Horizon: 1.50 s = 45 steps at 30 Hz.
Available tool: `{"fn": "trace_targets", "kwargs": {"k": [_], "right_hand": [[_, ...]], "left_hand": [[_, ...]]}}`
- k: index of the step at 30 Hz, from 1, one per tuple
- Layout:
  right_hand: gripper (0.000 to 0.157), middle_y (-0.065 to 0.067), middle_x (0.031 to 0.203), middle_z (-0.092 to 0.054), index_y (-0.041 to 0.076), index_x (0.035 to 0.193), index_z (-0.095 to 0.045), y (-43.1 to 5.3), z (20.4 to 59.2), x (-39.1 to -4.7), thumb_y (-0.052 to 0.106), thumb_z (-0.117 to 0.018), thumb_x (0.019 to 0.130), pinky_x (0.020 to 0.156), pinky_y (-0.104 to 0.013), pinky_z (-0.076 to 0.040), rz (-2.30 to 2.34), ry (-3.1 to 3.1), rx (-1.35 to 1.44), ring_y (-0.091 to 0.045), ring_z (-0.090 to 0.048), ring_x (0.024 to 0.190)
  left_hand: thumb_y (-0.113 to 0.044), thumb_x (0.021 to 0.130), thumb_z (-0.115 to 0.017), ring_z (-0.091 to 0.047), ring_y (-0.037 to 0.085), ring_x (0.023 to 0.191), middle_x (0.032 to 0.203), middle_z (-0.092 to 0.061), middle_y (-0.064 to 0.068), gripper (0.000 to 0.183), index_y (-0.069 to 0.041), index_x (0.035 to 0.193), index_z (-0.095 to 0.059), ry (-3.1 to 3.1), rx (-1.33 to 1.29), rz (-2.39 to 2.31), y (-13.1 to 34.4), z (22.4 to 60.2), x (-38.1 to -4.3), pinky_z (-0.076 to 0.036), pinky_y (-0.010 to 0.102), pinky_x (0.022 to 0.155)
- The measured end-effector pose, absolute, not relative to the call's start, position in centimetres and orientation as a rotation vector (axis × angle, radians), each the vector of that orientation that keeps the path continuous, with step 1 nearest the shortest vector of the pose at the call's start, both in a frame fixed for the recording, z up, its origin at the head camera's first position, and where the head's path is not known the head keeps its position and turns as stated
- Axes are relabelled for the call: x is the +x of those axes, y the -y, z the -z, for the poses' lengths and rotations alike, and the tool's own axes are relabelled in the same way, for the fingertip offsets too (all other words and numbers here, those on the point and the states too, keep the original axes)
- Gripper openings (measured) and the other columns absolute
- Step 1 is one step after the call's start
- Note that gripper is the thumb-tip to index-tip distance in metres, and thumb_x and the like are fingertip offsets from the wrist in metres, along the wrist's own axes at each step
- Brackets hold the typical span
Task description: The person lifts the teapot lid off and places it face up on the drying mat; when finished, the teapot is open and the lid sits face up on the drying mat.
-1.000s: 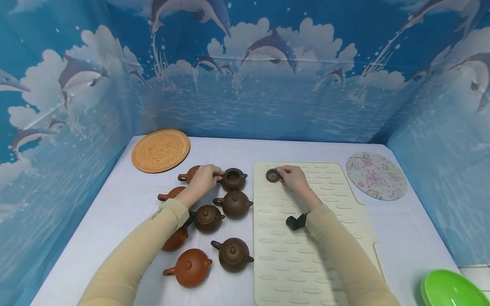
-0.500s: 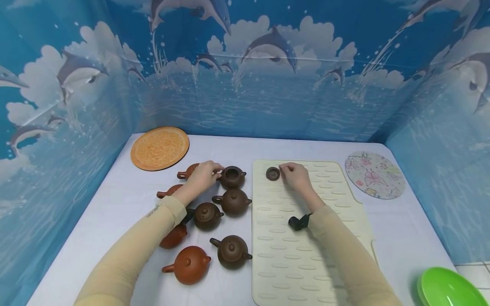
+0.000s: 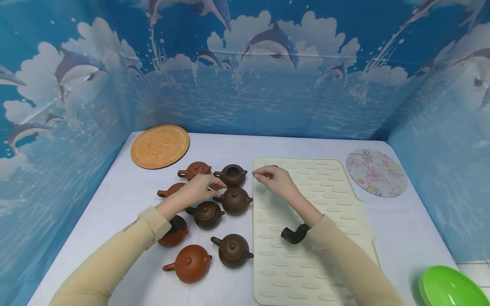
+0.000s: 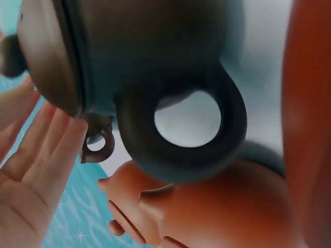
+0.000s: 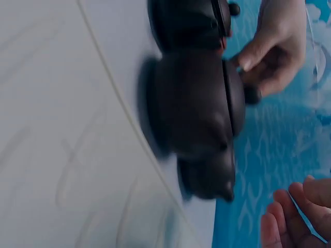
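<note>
My left hand hovers by the handle of a lidded dark brown teapot, fingers loosely bent and nothing visible between them. In the left wrist view its fingers are extended beside a dark teapot. Just behind the lidded pot stands a lidless dark brown teapot. Over the left edge of the cream mat is my right hand, its fingers slightly curved and holding nothing. A small dark teapot lid lies mostly hidden behind that hand.
More dark brown teapots and reddish teapots stand left of the mat. An orange round placemat lies back left, a patterned round mat back right. A green bowl sits front right.
The right hand has released the lid on the mat and moved left. The left hand has let go of the lidless teapot's handle and come nearer, toward the lidded pot.
</note>
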State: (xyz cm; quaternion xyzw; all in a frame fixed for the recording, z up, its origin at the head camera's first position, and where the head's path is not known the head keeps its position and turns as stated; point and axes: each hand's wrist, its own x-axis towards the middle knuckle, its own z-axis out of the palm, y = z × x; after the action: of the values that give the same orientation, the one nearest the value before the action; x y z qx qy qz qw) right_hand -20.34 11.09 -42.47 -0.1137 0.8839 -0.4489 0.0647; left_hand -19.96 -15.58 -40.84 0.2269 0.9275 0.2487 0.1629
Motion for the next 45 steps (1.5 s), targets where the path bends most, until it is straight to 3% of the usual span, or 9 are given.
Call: {"fn": "trace_targets", "kwargs": {"k": [12, 17, 22, 35, 40, 45], "right_hand": [[0.014, -0.004, 0.102, -0.072, 0.010, 0.103, -0.076, -7.1, 43.6, -18.2, 0.015, -0.072, 0.090, 0.083, -0.026, -0.058, 1.259, -2.643, -0.714, -0.020, -0.069, 0.099], [0.014, -0.003, 0.101, -0.073, 0.010, 0.101, -0.077, -6.3, 43.6, -18.2, 0.015, -0.075, 0.088, 0.081, -0.030, -0.056, 1.160, -2.740, -0.834, -0.018, -0.067, 0.094], [0.018, -0.003, 0.106, -0.073, 0.008, 0.102, -0.076, -6.1, 43.8, -18.1, 0.016, -0.076, 0.086, 0.085, -0.033, -0.056, 1.129, -2.745, -0.874, -0.020, -0.067, 0.100], [0.019, -0.006, 0.110, -0.073, 0.007, 0.103, -0.075, -6.2, 44.4, -18.2, 0.016, -0.076, 0.086, 0.089, -0.034, -0.056, 1.151, -2.795, -0.991, -0.021, -0.069, 0.104], [0.020, -0.005, 0.112, -0.073, 0.008, 0.106, -0.074, -6.7, 44.0, -18.2, 0.017, -0.073, 0.088, 0.090, -0.031, -0.057, 1.275, -2.701, -0.856, -0.021, -0.068, 0.107], [0.026, -0.008, 0.120, -0.070, 0.008, 0.117, -0.071, -8.6, 43.6, -18.7, 0.019, -0.068, 0.094, 0.094, -0.031, -0.055, 1.623, -2.376, -0.401, -0.019, -0.066, 0.112]], "left_hand": [[-0.004, 0.089, -0.071, -0.069, 0.016, 0.091, 0.097, -0.074, 0.004, 0.026, -0.010, 0.114, -0.071, -2.645, 0.594, -0.640, 14.2, 41.6, -20.0, -0.058, 0.032, 0.081], [-0.004, 0.088, -0.072, -0.066, 0.012, 0.081, 0.091, -0.073, 0.002, 0.025, -0.011, 0.112, -0.071, -2.664, 0.603, -0.609, 14.2, 41.8, -20.1, -0.057, 0.028, 0.072], [-0.001, 0.087, -0.071, -0.065, 0.010, 0.075, 0.086, -0.073, 0.002, 0.025, -0.011, 0.111, -0.072, -2.685, 0.684, -0.559, 14.0, 41.8, -20.1, -0.056, 0.026, 0.069], [-0.004, 0.089, -0.070, -0.063, 0.010, 0.076, 0.088, -0.072, 0.001, 0.025, -0.011, 0.113, -0.070, -2.659, 0.671, -0.553, 14.3, 41.7, -20.3, -0.055, 0.027, 0.070], [-0.003, 0.089, -0.070, -0.064, 0.011, 0.078, 0.087, -0.072, 0.001, 0.025, -0.010, 0.114, -0.070, -2.647, 0.655, -0.553, 14.2, 41.7, -20.4, -0.056, 0.028, 0.072], [-0.004, 0.090, -0.070, -0.063, 0.010, 0.076, 0.086, -0.071, 0.000, 0.027, -0.010, 0.116, -0.069, -2.638, 0.627, -0.545, 14.2, 41.7, -20.4, -0.055, 0.026, 0.070]]}}
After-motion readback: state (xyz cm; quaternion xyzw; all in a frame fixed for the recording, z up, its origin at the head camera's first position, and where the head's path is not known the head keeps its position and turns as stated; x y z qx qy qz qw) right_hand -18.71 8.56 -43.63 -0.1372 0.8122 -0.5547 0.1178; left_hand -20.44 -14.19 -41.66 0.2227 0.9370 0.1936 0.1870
